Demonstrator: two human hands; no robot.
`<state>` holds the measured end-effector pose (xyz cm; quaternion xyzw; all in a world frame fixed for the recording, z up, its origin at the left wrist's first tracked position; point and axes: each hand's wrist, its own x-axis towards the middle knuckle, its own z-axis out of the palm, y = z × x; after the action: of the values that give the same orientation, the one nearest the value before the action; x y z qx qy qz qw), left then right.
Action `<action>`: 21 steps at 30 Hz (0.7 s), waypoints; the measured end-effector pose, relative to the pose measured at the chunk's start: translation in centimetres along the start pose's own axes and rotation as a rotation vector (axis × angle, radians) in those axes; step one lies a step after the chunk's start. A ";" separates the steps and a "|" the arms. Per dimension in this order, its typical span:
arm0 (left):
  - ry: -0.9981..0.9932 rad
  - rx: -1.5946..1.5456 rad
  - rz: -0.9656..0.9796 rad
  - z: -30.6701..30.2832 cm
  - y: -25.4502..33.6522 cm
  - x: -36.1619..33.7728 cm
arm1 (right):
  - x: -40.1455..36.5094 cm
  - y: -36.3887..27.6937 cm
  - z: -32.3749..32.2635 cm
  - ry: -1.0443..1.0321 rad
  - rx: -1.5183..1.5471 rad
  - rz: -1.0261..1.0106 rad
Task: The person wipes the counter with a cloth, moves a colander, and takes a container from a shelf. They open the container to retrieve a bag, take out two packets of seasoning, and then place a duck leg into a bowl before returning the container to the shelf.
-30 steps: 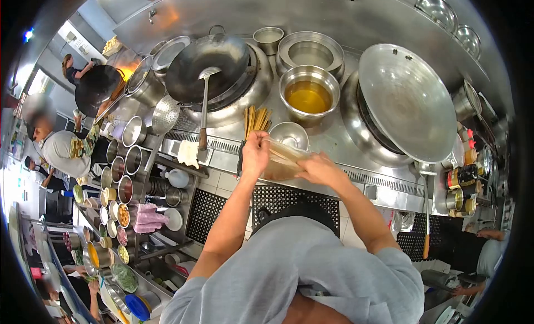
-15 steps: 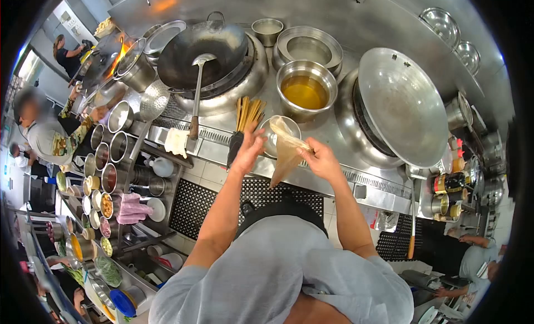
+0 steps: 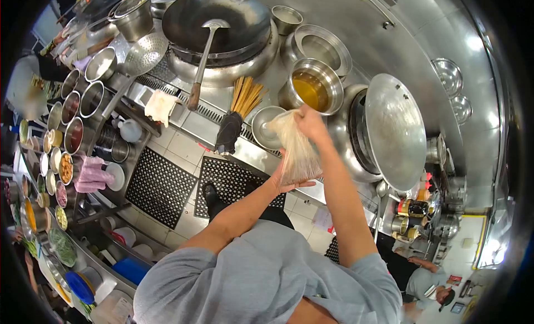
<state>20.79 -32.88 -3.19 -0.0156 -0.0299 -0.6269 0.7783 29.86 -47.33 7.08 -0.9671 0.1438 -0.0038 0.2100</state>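
A translucent plastic bag with pale contents hangs at the front edge of the steel counter. My right hand is closed around its gathered top. Beneath the bag, my left hand cups its lower end, partly hidden behind it. Just left of the bag top sits a steel bowl. Beyond my right hand stands a steel pot of yellow-brown oil. A bamboo wok brush with a dark wrapped handle leans at the counter edge.
A dark wok with a ladle across it stands on the left burner. A pale wok tilts on the right one. Ingredient containers line the left. Black mats cover part of the floor. A co-worker is at lower right.
The bag has gone from limp to hanging fuller. My left hand has come from beside it to underneath, and my right hand has risen to its top. The view has turned.
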 end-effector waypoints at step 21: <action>0.116 -0.248 0.179 0.3 1.3 3.0 | 4.0 -1.5 4.5 -0.126 -0.245 -0.011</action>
<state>22.70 -35.47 -2.67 -0.0779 0.0942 -0.5539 0.8236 34.38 -45.34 3.39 -0.9846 0.1245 0.0732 0.0987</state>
